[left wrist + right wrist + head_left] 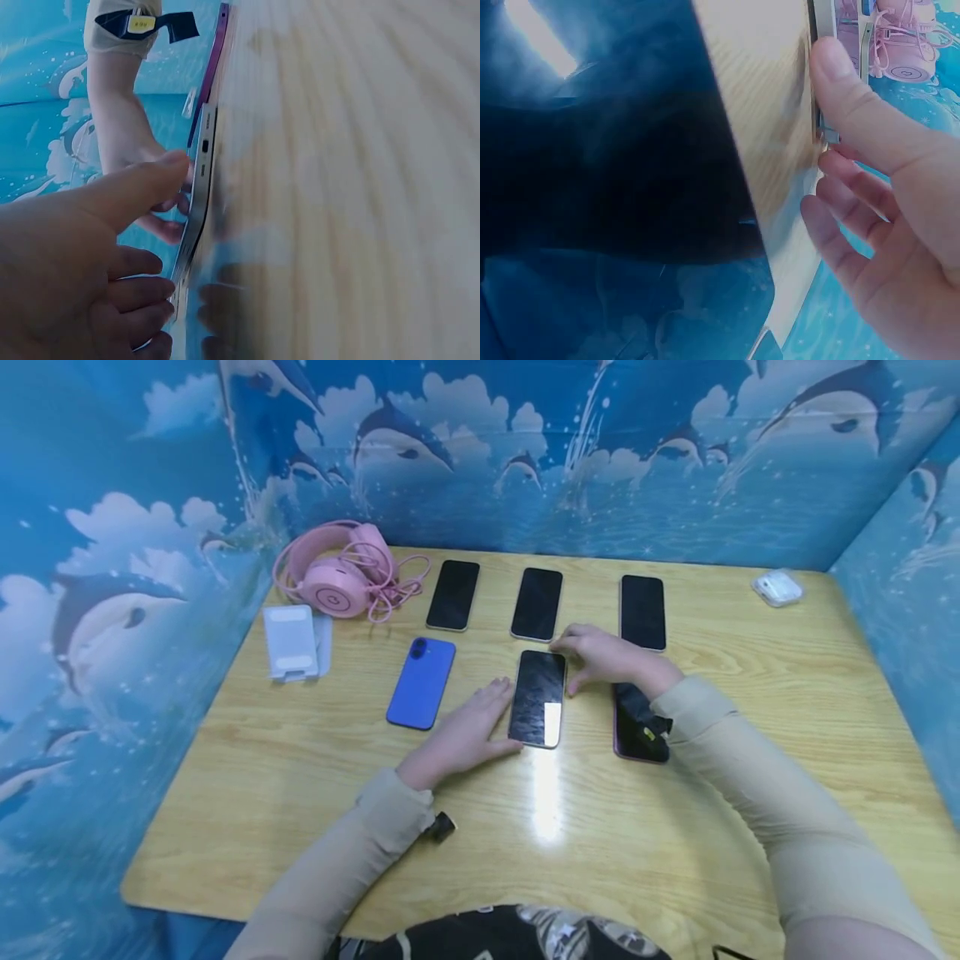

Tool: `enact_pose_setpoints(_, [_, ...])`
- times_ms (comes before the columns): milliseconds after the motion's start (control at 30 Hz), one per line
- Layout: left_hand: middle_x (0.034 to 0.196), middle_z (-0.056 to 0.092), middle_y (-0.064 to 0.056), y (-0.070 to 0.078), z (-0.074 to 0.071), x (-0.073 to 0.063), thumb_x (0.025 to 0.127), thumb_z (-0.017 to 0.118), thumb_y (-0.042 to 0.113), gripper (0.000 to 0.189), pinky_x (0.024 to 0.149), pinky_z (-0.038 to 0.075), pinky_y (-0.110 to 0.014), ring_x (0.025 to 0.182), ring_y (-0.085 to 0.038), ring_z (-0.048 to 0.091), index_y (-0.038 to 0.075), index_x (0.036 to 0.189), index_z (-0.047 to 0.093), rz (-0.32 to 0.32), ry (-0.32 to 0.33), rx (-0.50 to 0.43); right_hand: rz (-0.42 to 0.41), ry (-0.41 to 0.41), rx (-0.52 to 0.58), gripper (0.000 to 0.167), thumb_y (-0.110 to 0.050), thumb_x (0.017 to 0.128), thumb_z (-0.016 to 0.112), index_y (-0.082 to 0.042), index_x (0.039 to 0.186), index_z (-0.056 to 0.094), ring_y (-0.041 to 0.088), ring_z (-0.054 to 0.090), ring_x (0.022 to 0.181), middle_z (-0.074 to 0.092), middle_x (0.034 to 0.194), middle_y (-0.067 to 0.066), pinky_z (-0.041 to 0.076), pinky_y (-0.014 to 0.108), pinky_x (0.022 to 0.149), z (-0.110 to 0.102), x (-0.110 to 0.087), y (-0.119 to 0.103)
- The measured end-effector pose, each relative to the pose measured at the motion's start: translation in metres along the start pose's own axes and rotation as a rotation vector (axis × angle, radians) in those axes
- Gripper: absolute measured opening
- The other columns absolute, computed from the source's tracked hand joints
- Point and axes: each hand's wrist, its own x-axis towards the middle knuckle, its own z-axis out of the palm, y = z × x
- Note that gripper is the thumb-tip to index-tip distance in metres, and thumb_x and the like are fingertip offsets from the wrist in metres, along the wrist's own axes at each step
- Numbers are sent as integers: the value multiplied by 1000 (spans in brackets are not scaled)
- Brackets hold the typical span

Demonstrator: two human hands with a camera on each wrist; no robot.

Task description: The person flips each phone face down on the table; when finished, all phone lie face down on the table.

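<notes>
A smartphone with a dark, reflective screen lies face up on the table between both hands. My left hand is at its lower left, fingers fairly straight along the left side and thumb by the bottom edge. In the left wrist view, the thumb touches the phone's end near the charging port. At the upper right is my right hand, its fingers near the top corner and its thumb beside the right edge. The right wrist view shows that thumb against the phone's side, with the other fingers loosely bent.
Three black-screened phones form a back row: left, middle and right. A blue phone lies face down at left; another dark phone is partly under the right wrist. Pink headphones, a white stand and a small white case are further out.
</notes>
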Motion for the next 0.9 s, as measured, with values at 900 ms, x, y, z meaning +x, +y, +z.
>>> enact_pose_setpoints(900, [158,10,-13,6,5,6,88,62,52,92,116,5,-34,145,-23,6,3,151,18,21,-53,48,92,33,97,75,-26,67,87,3,128,56,29,54,103,57,118,18,47,44,89,6,1,-5])
